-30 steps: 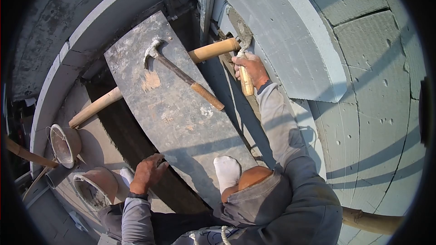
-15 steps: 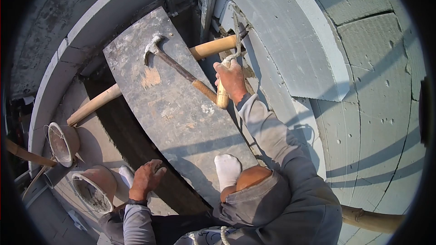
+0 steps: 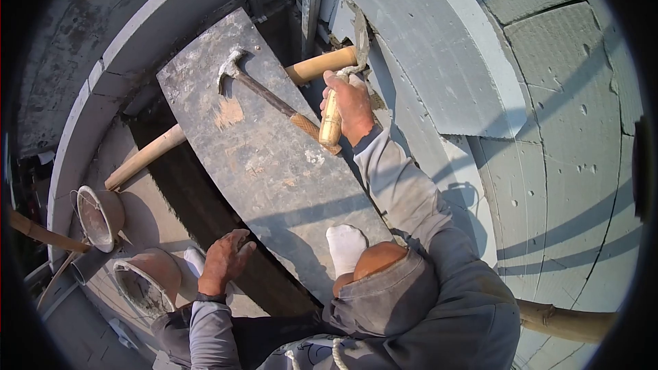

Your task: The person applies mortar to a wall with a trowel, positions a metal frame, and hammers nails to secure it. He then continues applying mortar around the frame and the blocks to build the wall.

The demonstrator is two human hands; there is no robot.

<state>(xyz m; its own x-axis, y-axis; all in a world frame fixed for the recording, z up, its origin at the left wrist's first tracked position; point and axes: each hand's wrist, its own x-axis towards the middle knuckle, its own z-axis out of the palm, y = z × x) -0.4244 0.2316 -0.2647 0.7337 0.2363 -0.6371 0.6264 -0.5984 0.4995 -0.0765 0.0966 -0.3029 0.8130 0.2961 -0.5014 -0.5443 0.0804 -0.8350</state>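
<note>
My right hand (image 3: 349, 106) is wrapped round the wooden handle of a trowel (image 3: 331, 120). The trowel's mortar-coated blade points up against the edge of the pale curved block wall (image 3: 425, 48). Just left of that hand, a claw hammer (image 3: 267, 99) lies on the grey board (image 3: 240, 151), its handle end near the trowel's grip. At the lower left my left hand (image 3: 224, 260) hangs over the dark gap beside the board, fingers apart and holding nothing.
Two buckets, one upper (image 3: 100, 216) and one lower with mortar (image 3: 147, 284), stand at the left. A round wooden pole (image 3: 147, 155) passes under the board. Metal uprights (image 3: 312, 3) rise at the top. Another pole (image 3: 569, 321) lies at the lower right.
My right hand and the trowel have shifted slightly up and left, and the blade shows broader against the wall edge. The hammer stays on the board.
</note>
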